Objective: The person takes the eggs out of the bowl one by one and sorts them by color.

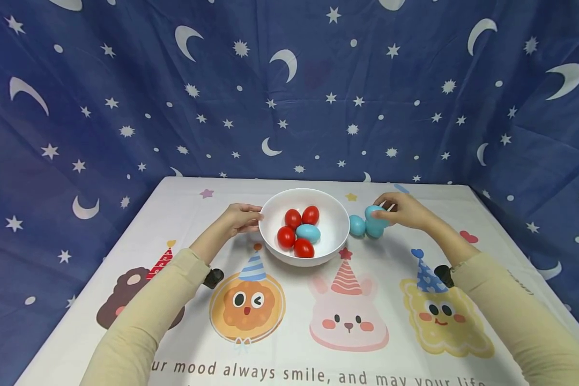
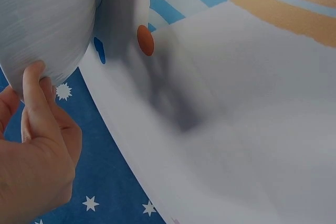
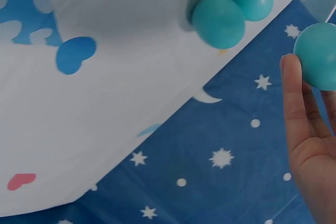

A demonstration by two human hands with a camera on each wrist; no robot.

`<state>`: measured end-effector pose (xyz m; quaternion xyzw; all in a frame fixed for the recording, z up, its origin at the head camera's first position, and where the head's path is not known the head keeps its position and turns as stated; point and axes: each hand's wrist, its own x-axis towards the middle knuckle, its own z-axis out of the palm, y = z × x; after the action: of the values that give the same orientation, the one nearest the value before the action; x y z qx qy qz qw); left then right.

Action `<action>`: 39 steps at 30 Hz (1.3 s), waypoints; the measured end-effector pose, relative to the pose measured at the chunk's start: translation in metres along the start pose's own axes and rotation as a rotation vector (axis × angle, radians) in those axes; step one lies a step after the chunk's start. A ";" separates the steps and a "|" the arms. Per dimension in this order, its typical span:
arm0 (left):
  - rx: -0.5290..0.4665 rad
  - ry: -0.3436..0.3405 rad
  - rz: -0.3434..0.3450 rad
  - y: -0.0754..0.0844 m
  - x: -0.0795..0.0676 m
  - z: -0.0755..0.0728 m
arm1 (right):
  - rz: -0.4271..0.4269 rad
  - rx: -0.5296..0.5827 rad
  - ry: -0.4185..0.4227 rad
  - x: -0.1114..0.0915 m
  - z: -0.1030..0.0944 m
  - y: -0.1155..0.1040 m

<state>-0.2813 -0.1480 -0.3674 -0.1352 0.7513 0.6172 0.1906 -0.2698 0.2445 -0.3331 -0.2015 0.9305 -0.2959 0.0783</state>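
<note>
A white bowl (image 1: 338,230) stands near the middle of the table, with several red eggs (image 1: 304,248) and one blue egg (image 1: 308,233) inside. My left hand (image 1: 243,219) pinches the bowl's left rim, and the left wrist view shows fingers and thumb on the bowl wall (image 2: 47,24). Right of the bowl, my right hand (image 1: 400,210) grips a blue egg (image 1: 375,212) between thumb and fingers. Beneath and beside that egg, two more blue eggs (image 1: 357,225) lie on the cloth; the right wrist view shows them close together (image 3: 218,22).
A white tablecloth (image 1: 289,364) printed with cartoon figures and lettering covers the table. Directly behind the table's far edge hangs a dark blue curtain (image 1: 318,155) with moons and stars.
</note>
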 end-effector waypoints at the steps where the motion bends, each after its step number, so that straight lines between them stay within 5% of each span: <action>1: 0.000 -0.002 0.001 0.000 0.000 0.000 | 0.010 -0.002 0.005 0.000 -0.001 0.003; 19: -0.003 -0.001 -0.009 0.000 0.000 0.000 | 0.111 -0.025 0.017 -0.001 -0.006 0.031; 39: -0.016 -0.004 -0.003 0.000 -0.001 0.000 | 0.327 0.092 -0.042 0.004 0.002 0.048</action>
<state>-0.2806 -0.1484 -0.3670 -0.1366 0.7457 0.6233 0.1919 -0.2888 0.2775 -0.3635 -0.0497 0.9344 -0.3172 0.1541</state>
